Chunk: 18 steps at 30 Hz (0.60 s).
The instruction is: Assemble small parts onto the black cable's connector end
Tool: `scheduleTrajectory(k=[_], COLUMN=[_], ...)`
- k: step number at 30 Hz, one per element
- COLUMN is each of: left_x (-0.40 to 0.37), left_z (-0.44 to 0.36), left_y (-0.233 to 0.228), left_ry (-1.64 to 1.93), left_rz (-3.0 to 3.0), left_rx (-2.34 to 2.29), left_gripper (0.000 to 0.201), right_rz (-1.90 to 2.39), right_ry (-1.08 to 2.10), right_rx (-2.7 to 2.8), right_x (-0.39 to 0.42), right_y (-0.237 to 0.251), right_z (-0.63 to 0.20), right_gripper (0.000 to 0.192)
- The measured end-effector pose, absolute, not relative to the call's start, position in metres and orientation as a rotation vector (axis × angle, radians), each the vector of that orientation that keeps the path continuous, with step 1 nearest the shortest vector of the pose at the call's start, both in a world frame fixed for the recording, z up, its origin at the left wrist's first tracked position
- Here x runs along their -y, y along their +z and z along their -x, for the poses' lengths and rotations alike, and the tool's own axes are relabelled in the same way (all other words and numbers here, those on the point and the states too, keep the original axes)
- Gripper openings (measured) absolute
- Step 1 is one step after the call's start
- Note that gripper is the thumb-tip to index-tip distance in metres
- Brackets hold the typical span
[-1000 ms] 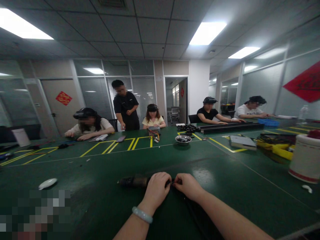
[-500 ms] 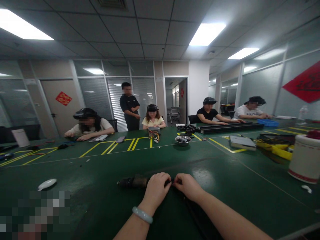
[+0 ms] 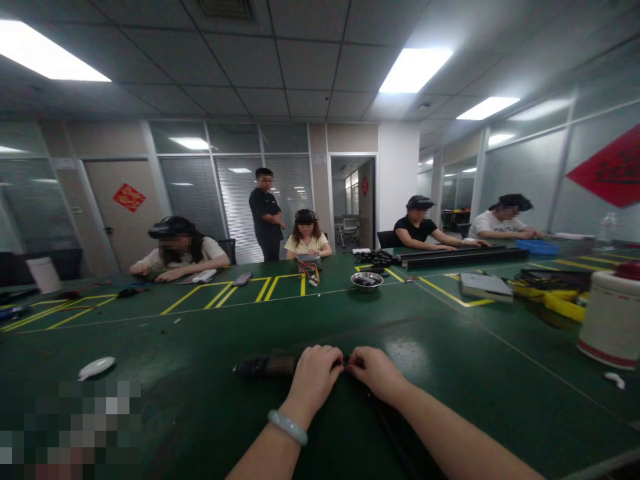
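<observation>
Two bare hands meet over a green counter (image 3: 210, 413), seen from the wearer's own viewpoint. The left hand (image 3: 319, 375), with a pale green bangle (image 3: 288, 427) on its wrist, has its fingers curled around the right-hand end of a dark, roughly cylindrical tool (image 3: 265, 365). The rest of the tool lies on the counter, stretching out to the left of those fingers. The right hand (image 3: 376, 373) is just beside it, its fingers bent and pinching a small dark piece (image 3: 345, 361) in the narrow gap between the hands; its details are too small to make out. A dark cord (image 3: 393, 433) runs from below the right fingers toward the viewer.

Well to the left of the fingers is a white oval object (image 3: 97, 367). Beyond them sits a metal bowl (image 3: 367, 287) of dark parts. Well to their right stands a white canister (image 3: 607, 320). Across the counter, past the fingers, a person in black (image 3: 265, 213) stands behind a seated person in pale yellow (image 3: 296, 247).
</observation>
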<state>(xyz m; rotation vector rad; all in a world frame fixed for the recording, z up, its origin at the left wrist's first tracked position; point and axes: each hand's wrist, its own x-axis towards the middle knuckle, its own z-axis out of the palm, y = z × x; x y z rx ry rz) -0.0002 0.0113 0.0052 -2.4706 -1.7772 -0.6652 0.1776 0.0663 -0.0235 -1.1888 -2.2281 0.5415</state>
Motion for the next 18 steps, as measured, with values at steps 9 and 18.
scheduleTrajectory(k=[9,18], left_x=[-0.0125,-0.0116], left_z=[0.0013,0.0011], left_y=[0.0059,0.0078], left_ry=[-0.607,-0.624], left_rz=[2.485,2.522], left_rx=[1.769,1.811], left_gripper=[0.007,0.009], right_rz=[1.163,1.172], right_ry=[0.551,0.567], right_rx=[2.239,2.238], right_x=[-0.0693,-0.068], right_y=[-0.0266,-0.025], right_z=[-0.1785,-0.1792], right_gripper=[0.007,0.008])
